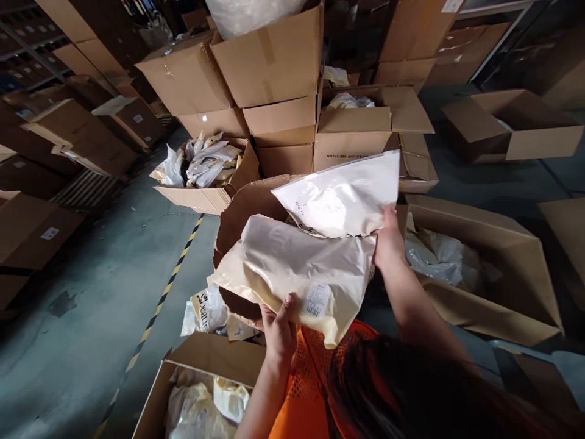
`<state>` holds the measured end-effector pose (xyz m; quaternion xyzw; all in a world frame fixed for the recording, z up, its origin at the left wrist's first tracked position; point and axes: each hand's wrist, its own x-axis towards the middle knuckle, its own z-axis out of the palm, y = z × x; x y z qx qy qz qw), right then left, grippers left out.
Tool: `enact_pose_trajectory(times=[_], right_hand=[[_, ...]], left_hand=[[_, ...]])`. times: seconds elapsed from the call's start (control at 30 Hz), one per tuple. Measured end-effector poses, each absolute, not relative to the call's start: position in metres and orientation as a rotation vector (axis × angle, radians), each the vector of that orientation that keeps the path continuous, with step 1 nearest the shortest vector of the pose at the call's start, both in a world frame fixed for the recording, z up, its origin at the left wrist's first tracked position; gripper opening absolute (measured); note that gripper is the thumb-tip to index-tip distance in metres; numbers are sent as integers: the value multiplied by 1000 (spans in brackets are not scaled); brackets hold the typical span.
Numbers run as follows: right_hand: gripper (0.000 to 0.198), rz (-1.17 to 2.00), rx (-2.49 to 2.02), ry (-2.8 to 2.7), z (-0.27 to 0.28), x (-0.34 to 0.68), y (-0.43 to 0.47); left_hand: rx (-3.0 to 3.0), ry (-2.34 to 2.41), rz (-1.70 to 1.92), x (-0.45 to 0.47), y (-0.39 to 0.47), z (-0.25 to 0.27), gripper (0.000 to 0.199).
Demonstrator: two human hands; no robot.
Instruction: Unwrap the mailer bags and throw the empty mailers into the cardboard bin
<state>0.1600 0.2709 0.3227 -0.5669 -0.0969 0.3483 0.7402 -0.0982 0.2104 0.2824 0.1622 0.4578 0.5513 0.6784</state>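
A cream plastic mailer bag (274,262) with a white barcode label (317,300) spreads out in front of me. My left hand (280,329) pinches its lower edge, thumb on top. On the far side lies a white plastic bag (347,195) with small dark writing. My right hand (389,241) grips the white bag's right corner, close to where the cream bag's right edge meets it. Both bags are over a large cardboard box (228,225) with a curved, worn rim; its contents are mostly hidden under them.
Left of centre, an open box (192,198) overflows with packages. Another box of bags (210,347) stands at lower left, and a long open box (493,244) at right. Stacked cartons (274,61) rise behind. Yellow-black tape (169,286) marks the floor.
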Motion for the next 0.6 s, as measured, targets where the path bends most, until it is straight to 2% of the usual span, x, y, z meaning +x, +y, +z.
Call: enact_pose_trajectory(times=[0.07, 0.17, 0.3, 0.47, 0.6], right_hand=[[58, 844, -1458, -211, 317, 172, 267], [56, 764, -1874, -403, 306, 191, 259], [46, 680, -2268, -695, 287, 205, 251], [45, 746, -2328, -894, 276, 200, 258], [44, 757, -2250, -1050, 272, 189, 272]], left_hand=[[345, 1099, 1264, -107, 215, 278, 70], [275, 1233, 1369, -131, 221, 272, 53], [280, 1346, 1533, -178, 219, 265, 50], [236, 1577, 1544, -221, 200, 260, 36], [291, 1746, 1598, -241, 178, 260, 39]])
